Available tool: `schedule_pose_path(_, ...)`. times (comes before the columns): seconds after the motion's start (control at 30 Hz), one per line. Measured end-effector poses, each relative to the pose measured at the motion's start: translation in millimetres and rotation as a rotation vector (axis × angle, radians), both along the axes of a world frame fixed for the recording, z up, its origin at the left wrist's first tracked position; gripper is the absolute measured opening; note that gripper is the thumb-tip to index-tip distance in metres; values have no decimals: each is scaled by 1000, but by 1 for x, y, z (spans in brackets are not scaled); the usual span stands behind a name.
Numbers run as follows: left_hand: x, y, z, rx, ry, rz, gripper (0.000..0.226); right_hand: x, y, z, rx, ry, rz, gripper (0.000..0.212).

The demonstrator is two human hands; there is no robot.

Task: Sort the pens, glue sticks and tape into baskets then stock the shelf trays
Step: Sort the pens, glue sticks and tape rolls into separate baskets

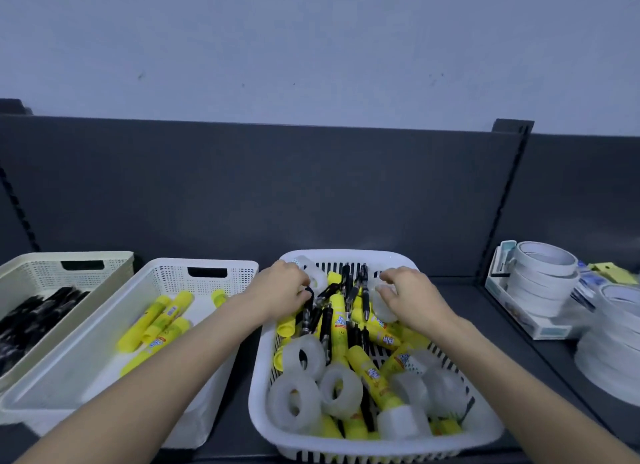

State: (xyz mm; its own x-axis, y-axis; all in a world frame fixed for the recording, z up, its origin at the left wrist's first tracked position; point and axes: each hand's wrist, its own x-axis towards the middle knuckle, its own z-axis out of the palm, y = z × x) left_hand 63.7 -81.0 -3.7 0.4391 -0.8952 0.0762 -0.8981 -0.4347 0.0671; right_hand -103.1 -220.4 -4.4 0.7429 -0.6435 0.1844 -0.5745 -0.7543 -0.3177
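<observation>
Mixed basket (349, 255): sits on the shelf (235, 411) straight ahead, within reach of both hands. It still holds loose pens (360, 290), glue sticks (337, 321) and clear tape rolls (304, 356) jumbled together.
Left hand (282, 285): reaches into the far left corner, fingers curled. The tips seem to pinch the top of a black pen (309, 295), probably because its end sticks up clear of the pile.
Right hand (412, 299): bent fingers spread over a far roll (382, 309) at the back of the basket. I cannot tell whether they grip it or only touch it.
Glue basket (145, 273): just left of the mixed one and partly filled with sorted glue (156, 318), so a drop there is a short sideways move.
Pen basket (34, 257): furthest left, touching the glue basket, with sorted pens (34, 314) lying inside. The left hand is the nearer one for it.
Tape stock (543, 273): white rolls stacked at the right, well apart from the baskets.
Stage: sorting looks about midway. No tape basket is visible, and the shelf trays are not yet stocked.
Risk: pens lie under glue sticks, so lifting one may drag its neighbours along.
</observation>
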Motion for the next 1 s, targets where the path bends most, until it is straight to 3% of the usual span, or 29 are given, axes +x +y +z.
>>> schedule_pose_path(0.17, -3, -20, -3, 140, -188, 25, 46, 42, -10, 4, 22, 132, -9, 20)
schedule_pose_path(0.23, -3, -27, -2, 167, -216, 36, 45, 58, -13, 0, 71, 222, -43, 31)
schedule_pose_path(0.37, 3, -37, -3, 53, -38, 73, 28, 76, -17, -8, 106, 304, -83, 32)
schedule_pose_path(0.47, 6, -45, -3, -50, -6, 43, 25, 78, -22, -8, 205, 266, -97, 34)
schedule_pose_path(0.63, 4, -52, -11, 80, -26, -9, 34, 87, -10, -16, 205, 183, -80, 31)
schedule_pose_path(0.73, 3, -52, -16, 104, 53, -13, 34, 95, -5, -23, 194, 134, -141, 52)
schedule_pose_path(1.0, 1, -54, -18, 35, 190, 97, 30, 92, -8, -16, 345, 84, -159, 46)
